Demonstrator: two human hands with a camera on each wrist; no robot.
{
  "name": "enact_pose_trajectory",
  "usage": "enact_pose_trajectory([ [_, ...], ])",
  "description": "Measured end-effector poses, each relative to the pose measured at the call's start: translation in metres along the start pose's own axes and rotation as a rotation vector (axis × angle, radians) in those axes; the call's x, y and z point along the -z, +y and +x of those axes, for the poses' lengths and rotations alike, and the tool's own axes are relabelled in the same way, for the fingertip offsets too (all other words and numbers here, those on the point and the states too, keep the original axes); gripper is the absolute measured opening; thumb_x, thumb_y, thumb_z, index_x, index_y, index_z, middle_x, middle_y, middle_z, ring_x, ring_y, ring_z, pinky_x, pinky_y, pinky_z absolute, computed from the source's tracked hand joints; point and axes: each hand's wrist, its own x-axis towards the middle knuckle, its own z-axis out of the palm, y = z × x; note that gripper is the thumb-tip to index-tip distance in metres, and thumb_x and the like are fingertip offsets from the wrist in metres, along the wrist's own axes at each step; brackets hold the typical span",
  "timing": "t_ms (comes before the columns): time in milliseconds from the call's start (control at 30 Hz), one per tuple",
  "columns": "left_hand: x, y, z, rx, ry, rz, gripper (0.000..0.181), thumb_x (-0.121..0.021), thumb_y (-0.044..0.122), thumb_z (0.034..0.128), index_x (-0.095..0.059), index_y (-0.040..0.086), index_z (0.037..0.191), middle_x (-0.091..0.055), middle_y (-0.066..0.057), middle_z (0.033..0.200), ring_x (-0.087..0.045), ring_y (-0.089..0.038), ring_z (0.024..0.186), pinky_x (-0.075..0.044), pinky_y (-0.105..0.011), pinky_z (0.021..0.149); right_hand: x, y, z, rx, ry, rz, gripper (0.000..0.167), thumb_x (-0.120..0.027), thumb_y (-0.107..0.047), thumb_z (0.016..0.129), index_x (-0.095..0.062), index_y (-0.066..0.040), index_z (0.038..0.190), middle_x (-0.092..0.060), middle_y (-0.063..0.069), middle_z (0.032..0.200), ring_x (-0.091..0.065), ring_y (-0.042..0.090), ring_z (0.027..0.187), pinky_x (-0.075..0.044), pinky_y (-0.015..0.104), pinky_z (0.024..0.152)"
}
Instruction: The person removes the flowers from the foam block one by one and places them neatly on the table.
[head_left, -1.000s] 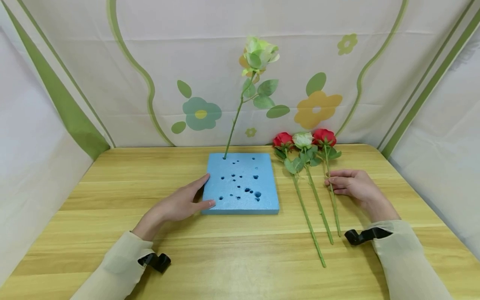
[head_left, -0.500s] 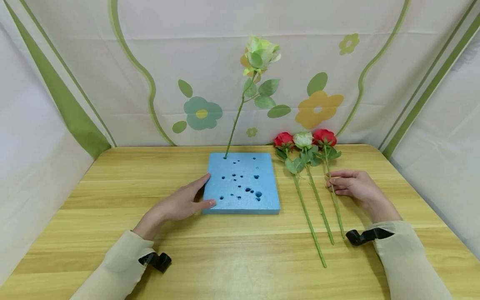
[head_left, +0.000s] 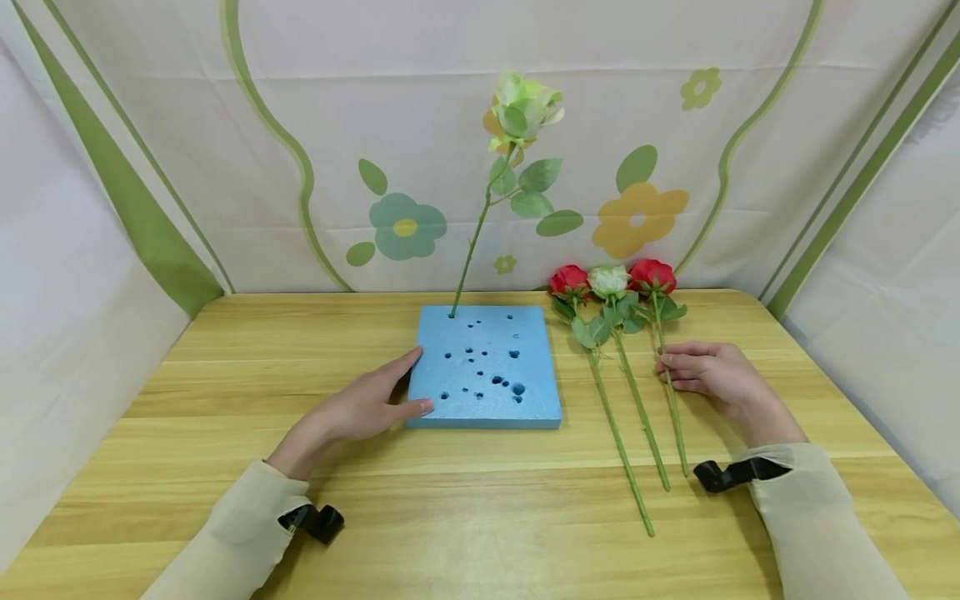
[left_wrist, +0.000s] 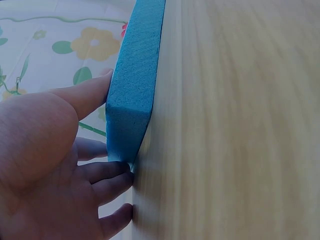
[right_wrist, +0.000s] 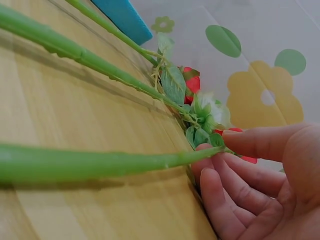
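Note:
A blue foam block (head_left: 487,367) with several holes in its top lies on the table. My left hand (head_left: 363,404) rests against its left side, thumb on the top near the front corner and the other fingers spread along the edge. One pale green rose (head_left: 525,108) stands in a hole at the block's back left, leaning right. To the right, my right hand (head_left: 708,375) pinches the stem of the rightmost red rose (head_left: 652,277) between thumb and fingers; the right wrist view shows its green stem (right_wrist: 100,162) slightly above the tabletop.
Beside the held rose lie a white-green rose (head_left: 609,282) and another red rose (head_left: 568,282), stems toward the front. Behind the wooden table (head_left: 300,333) hangs a pale curtain (head_left: 450,50) with printed flowers. Black wrist cameras sit on both sleeves.
The lower end of the right red rose's stem has shifted slightly right as my right hand holds it. My left hand stays on the foam block. The whole view drifts a little.

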Motion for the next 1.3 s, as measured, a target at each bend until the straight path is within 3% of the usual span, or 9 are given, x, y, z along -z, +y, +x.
enact_pose_trajectory([
  [167,0.000,0.000,0.000,0.002,0.000,0.001,0.095,-0.064,0.050,0.1049,-0.010,0.010,0.172,-0.013,-0.013,0.179,-0.016,-0.038,0.166,-0.021,-0.060,0.133,0.001,0.000,-0.001,0.005,0.004,0.043,0.025,-0.068,-0.016,0.105,-0.067,-0.010,0.129,-0.082,-0.009,0.098,-0.077,0.005,0.091,-0.064,0.022,0.079],
  [367,0.000,0.000,-0.001,0.003,-0.001,0.001,0.095,-0.064,0.051,0.1046,-0.010,0.010,0.172,-0.013,-0.012,0.180,-0.016,-0.038,0.166,-0.021,-0.060,0.133,0.001,-0.002,-0.002,0.016,0.050,0.100,0.023,-0.068,-0.015,0.105,-0.065,-0.008,0.127,-0.081,-0.009,0.097,-0.077,0.005,0.090,-0.065,0.024,0.079],
  [500,0.000,-0.001,-0.001,0.003,-0.001,0.002,0.096,-0.063,0.052,0.1045,-0.010,0.010,0.172,-0.014,-0.012,0.180,-0.016,-0.038,0.166,-0.021,-0.060,0.133,0.002,-0.004,-0.005,0.026,0.076,0.146,0.010,-0.069,-0.016,0.105,-0.074,-0.018,0.114,-0.082,-0.008,0.095,-0.077,0.006,0.088,-0.065,0.024,0.078],
  [667,0.000,-0.001,0.000,0.004,-0.001,0.004,0.095,-0.063,0.051,0.1048,-0.010,0.010,0.172,-0.014,-0.011,0.180,-0.016,-0.037,0.166,-0.021,-0.060,0.133,0.004,-0.008,-0.008,0.046,0.102,0.206,0.012,-0.072,-0.016,0.103,-0.078,-0.026,0.101,-0.083,-0.007,0.095,-0.079,0.007,0.086,-0.065,0.024,0.076],
  [933,0.000,0.000,0.000,0.000,-0.005,-0.003,0.095,-0.063,0.051,0.1050,-0.010,0.010,0.172,-0.013,-0.011,0.180,-0.016,-0.037,0.166,-0.021,-0.060,0.133,0.004,-0.011,-0.008,0.062,0.166,0.256,0.013,-0.072,-0.014,0.102,-0.079,-0.025,0.101,-0.082,-0.009,0.094,-0.079,0.008,0.085,-0.065,0.023,0.075],
  [1300,0.000,0.002,0.000,0.004,-0.005,-0.001,0.094,-0.063,0.050,0.1052,-0.010,0.010,0.172,-0.014,-0.011,0.180,-0.016,-0.037,0.166,-0.021,-0.059,0.133,-0.020,-0.035,-0.013,0.201,0.165,0.188,0.014,-0.073,-0.020,0.102,-0.075,-0.022,0.116,-0.082,-0.010,0.099,-0.076,0.007,0.087,-0.064,0.022,0.076],
])
